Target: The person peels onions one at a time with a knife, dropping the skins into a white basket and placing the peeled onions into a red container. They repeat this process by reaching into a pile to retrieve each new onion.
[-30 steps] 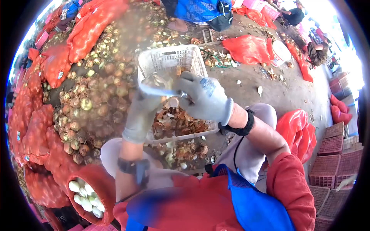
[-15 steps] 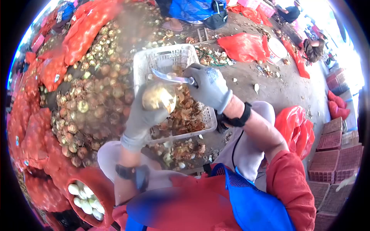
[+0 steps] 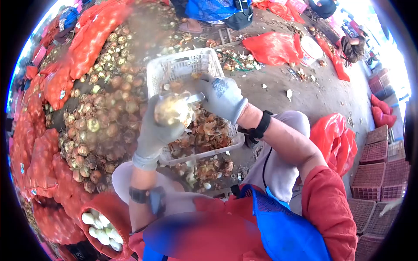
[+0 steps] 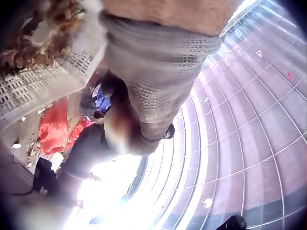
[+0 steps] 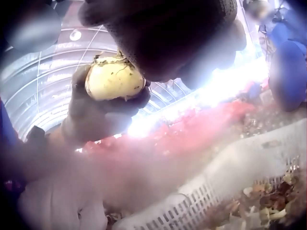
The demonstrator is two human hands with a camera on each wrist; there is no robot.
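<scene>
Over the crate, my gloved left hand [image 3: 153, 128] holds a pale, partly peeled onion [image 3: 173, 111], fingers curled about its lower side. In the right wrist view the onion [image 5: 114, 82] shows a ragged brown patch along its top. My gloved right hand [image 3: 224, 96] grips a small knife [image 3: 195, 98], its blade right at the onion's upper right edge in the head view. Below both hands stands a white plastic crate [image 3: 209, 153] with loose brown onion skins [image 3: 209, 132] in it. The left wrist view shows the left glove [image 4: 153, 72] from behind, with the onion blurred.
A heap of unpeeled onions [image 3: 104, 117] spreads on the ground to the left, beside full red net bags [image 3: 43, 152]. Peeled white onions [image 3: 102, 230] fill a red sack at my left knee. A red plastic bag [image 3: 333, 141] and stacked crates [image 3: 370, 182] stand at right.
The knife was blurred across the onion, then stood apart above it with the blade pointing left. Now it is back at the onion's edge. The left hand keeps its hold.
</scene>
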